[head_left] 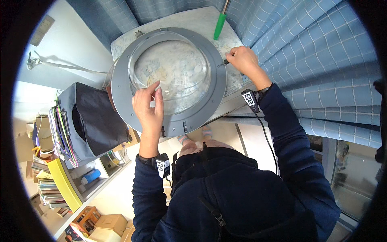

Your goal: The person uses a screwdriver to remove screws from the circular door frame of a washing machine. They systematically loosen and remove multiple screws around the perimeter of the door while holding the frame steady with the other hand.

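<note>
just past the wrists, whose black-and-white patterned tags (248,99) show no readable words, the left hand (148,107) hovers over the near left of a grey ring (218,86) lying on the marbled bench (193,22), grip loose, thumb and forefinger slightly parted on nothing visible. at the ring's right edge the right hand (244,62) has its grip pinched on a small dark piece (226,62); working that piece seems the step in hand, calling for a steadied ring. beyond lies a green-handled tool (219,27), no lettering legible.

Your flat grey ring (218,86) looks smooth and matt, possibly plastic; its clear round window (181,70) is glossy; your long navy sleeves (287,125) are matt cloth.
</note>
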A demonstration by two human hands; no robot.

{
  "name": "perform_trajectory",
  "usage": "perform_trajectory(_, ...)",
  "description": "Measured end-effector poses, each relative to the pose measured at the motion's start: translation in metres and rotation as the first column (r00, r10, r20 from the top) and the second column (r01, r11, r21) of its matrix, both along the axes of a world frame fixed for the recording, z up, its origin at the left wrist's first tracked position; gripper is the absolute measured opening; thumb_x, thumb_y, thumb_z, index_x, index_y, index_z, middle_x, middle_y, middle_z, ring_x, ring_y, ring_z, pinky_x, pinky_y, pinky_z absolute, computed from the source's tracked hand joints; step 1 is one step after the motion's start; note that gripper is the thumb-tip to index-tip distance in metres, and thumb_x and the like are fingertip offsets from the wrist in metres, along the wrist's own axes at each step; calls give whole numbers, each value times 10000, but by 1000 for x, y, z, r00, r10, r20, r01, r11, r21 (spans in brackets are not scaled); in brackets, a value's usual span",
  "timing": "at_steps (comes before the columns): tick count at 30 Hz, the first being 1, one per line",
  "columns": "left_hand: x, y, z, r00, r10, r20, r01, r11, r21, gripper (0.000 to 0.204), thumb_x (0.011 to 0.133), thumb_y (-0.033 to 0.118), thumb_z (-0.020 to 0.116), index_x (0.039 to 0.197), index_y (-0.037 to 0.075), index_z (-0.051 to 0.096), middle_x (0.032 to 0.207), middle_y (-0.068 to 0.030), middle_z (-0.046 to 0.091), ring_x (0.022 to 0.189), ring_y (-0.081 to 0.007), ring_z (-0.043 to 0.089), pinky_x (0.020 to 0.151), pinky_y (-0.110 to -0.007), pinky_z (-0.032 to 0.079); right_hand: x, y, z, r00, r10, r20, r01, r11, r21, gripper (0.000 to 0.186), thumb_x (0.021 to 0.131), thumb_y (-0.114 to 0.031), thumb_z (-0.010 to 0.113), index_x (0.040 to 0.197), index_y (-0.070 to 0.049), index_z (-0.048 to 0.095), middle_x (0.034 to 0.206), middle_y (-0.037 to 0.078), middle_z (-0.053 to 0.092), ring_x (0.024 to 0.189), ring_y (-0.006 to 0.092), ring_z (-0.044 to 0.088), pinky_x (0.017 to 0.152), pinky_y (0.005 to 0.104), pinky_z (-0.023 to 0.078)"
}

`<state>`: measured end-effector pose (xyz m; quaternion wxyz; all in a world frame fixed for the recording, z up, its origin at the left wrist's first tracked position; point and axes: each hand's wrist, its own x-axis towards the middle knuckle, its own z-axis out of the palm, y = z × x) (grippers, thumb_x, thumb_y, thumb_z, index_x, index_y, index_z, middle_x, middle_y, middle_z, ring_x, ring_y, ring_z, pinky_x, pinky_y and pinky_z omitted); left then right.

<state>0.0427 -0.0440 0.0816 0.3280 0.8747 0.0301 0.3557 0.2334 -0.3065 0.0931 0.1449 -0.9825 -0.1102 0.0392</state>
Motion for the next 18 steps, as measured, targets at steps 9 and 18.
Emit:
perform_trajectory(9, 26, 17, -1, 996, -90, 9, 89, 995, 31, 228, 800, 97, 698, 1027, 97, 676, 751, -32, 561, 712, -194, 542, 675, -341, 390, 3, 8, -4, 999, -31, -18, 30, 997, -67, 289, 780, -314, 587, 847, -76, 737, 858, 166, 696, 825, 368, 660, 735, 447, 526)
perform_trajectory(18, 45, 20, -7, 998, -58, 6, 56, 984, 167, 322, 778, 222, 735, 565, 89, 534, 544, -67, 509, 530, -264, 516, 525, -382, 383, 6, 6, -6, 995, -95, -37, 94, 995, -32, 296, 789, -332, 598, 848, -79, 739, 868, 185, 691, 834, 378, 657, 748, 449, 520)
